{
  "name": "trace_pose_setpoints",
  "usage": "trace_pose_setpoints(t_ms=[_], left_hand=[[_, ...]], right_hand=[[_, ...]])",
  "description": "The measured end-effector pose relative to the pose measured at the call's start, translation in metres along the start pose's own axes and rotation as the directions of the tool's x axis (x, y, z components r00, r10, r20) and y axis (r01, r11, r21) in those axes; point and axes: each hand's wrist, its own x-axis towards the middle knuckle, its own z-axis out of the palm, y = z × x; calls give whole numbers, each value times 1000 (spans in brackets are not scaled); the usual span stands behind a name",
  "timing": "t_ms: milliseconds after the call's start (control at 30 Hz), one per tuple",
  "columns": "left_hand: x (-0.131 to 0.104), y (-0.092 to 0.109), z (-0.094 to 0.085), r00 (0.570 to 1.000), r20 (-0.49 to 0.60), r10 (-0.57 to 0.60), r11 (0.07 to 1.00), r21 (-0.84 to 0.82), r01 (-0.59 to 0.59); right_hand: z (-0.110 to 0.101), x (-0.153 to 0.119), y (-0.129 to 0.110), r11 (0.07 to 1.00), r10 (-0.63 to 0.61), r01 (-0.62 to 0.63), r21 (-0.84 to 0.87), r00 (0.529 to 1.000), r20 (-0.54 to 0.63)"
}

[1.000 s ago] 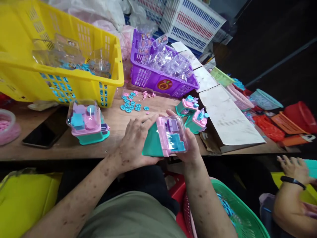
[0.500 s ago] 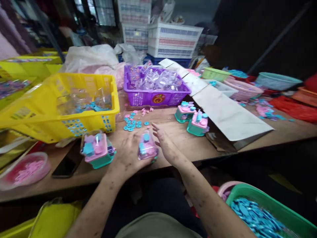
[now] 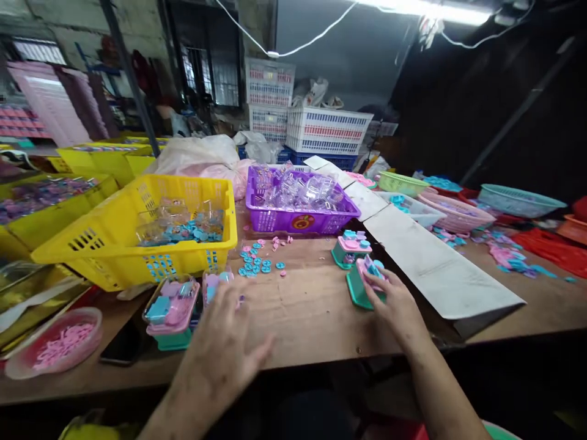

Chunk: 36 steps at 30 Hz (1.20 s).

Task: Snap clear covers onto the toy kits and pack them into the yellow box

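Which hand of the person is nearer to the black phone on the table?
Left. The left hand is a little to the right of the phone; the right hand is much farther right, at a pink-and-green toy.

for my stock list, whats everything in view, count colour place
toys: four, pink-teal, two left, two right
yellow basket: one, yellow, left
purple basket: one, purple, centre
cases: many, clear, in purple basket
discs: many, blue, near purple basket
bits: several, pink, near discs
tub: one, pink, left edge
phone: one, black, beside tub
cardboard: one, white, right
bags: several, white-pink, back
crates: several, white-blue, back
basins: several, mixed colours, right
sheet: one, red, right
bins: several, yellow, left
lamp: one, white, overhead
table: one, brown, under toys
left hand: one, near left toys
right hand: one, on nearer right toy
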Motion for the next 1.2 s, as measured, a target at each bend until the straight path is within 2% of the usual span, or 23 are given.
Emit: trace_pose_setpoints(t_ms=[67,133,200,233,300,333,367,433,500,567,633,700,733,767,833,933,1033,1133,1200], left_hand=[[-8,22,23,997,79,-10,974,-223,28],[-12,34,56,990,131,-52,926,-366,97],[-9,35,93,985,140,-96,876,-458,150],[-6,33,110,982,150,-117,848,-500,177],[-1,26,138,966,199,-166,776,-578,253],[0,23,148,956,228,-186,739,-608,289],[0,19,156,948,246,-203,709,-630,315],[-4,15,170,949,229,-218,690,-651,316],[-11,13,182,964,167,-206,707,-656,264],[-16,11,192,978,89,-189,721,-663,200],[-18,9,200,987,65,-150,726,-670,154],[-17,5,203,990,87,-110,733,-666,140],[-17,3,204,989,106,-99,738,-659,145],[-16,2,204,988,118,-101,742,-653,154],[-17,3,204,987,117,-111,745,-647,161],[-21,9,207,987,96,-126,745,-648,158],[-27,17,206,980,109,-167,716,-670,197],[-29,20,198,970,161,-185,682,-690,244],[-26,21,188,965,169,-202,669,-695,262]], right_hand=[[-5,-17,-19,995,-34,32,96,999,24],[-11,-32,-50,981,-121,110,161,991,63],[-24,-38,-85,939,-287,239,245,941,180],[-34,-36,-101,907,-374,290,306,889,264],[-57,-19,-125,848,-499,333,413,764,410],[-67,-3,-132,830,-531,332,449,718,450],[-75,19,-137,820,-544,325,471,697,467],[-74,74,-141,814,-540,312,490,717,442],[-48,137,-143,817,-511,299,492,771,380],[0,197,-148,836,-454,261,482,823,342],[55,244,-155,914,-264,119,388,900,347],[101,277,-161,941,-188,60,332,910,369],[118,287,-163,946,-176,48,321,907,382],[130,295,-163,944,-180,47,325,902,391],[139,304,-160,932,-187,41,361,906,379],[124,307,-154,893,-187,43,448,941,283],[82,295,-155,823,-183,29,567,959,216],[27,265,-161,736,-187,-31,676,951,247],[-5,239,-165,740,-187,-101,665,919,348]])
